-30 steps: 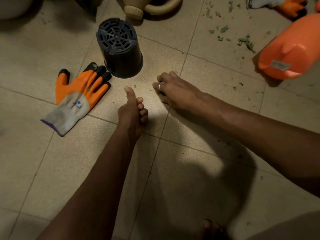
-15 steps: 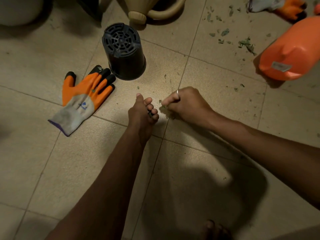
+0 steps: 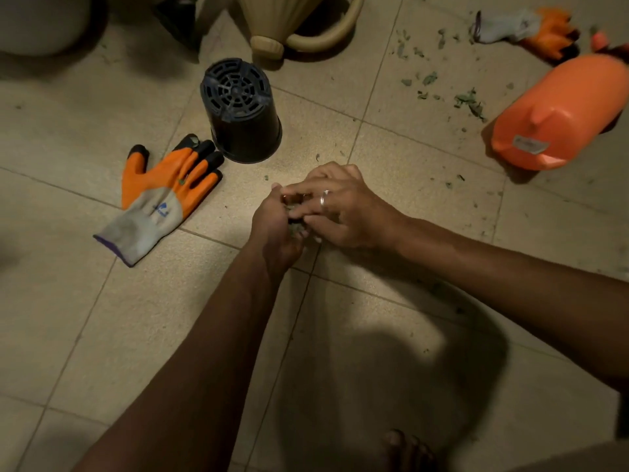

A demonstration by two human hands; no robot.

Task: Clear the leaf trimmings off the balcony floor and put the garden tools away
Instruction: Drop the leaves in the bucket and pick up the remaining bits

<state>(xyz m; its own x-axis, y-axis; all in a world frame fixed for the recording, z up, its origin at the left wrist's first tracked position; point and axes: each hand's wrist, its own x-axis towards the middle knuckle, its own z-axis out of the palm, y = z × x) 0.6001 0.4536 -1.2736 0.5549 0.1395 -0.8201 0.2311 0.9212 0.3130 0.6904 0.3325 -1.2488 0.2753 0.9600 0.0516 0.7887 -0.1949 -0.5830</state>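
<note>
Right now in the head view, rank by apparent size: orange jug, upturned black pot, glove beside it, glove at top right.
1. Orange jug, cut by the frame edge, and glove beside the pot: too alike to rank.
2. Black pot.
3. Top-right glove, bunched, farther from the camera.
</note>
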